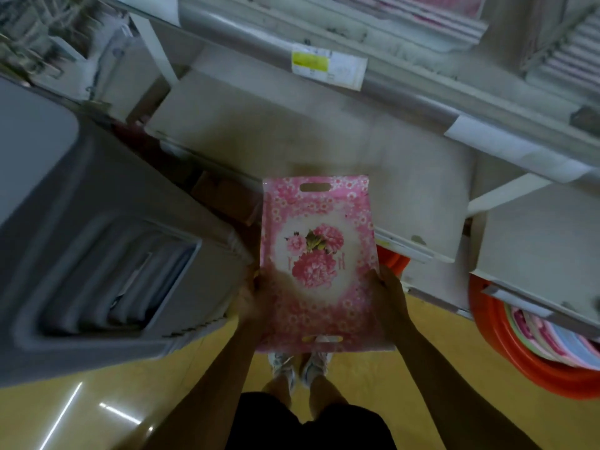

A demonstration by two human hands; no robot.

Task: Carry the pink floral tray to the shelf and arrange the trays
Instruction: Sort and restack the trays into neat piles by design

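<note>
While the carry is under way, the head view shows the pink floral rectangular plastic tray (319,254) held roughly level above the yellow floor (373,384), in front of the pale grey metal shelf (324,125). The left grip (256,297) is clamped on the tray's left long edge, though blur hides how its fingers lie. The right grip (388,293) is clamped on the right long edge, thumb over the rim. Both hold nearer the tray's near end than its middle, so most of the tray, with its far handle slot, reaches out beyond them toward the shelf.

To do this step well, I judge that the far end should be kept from sagging and led in first. It should pass clear of the large grey plastic bin (97,254) close on the left and the stacked orange plastic basins (487,319) low on the right. Pink-patterned flat things on the far upper shelf may be the other trays, but they are too blurred to tell.
</note>
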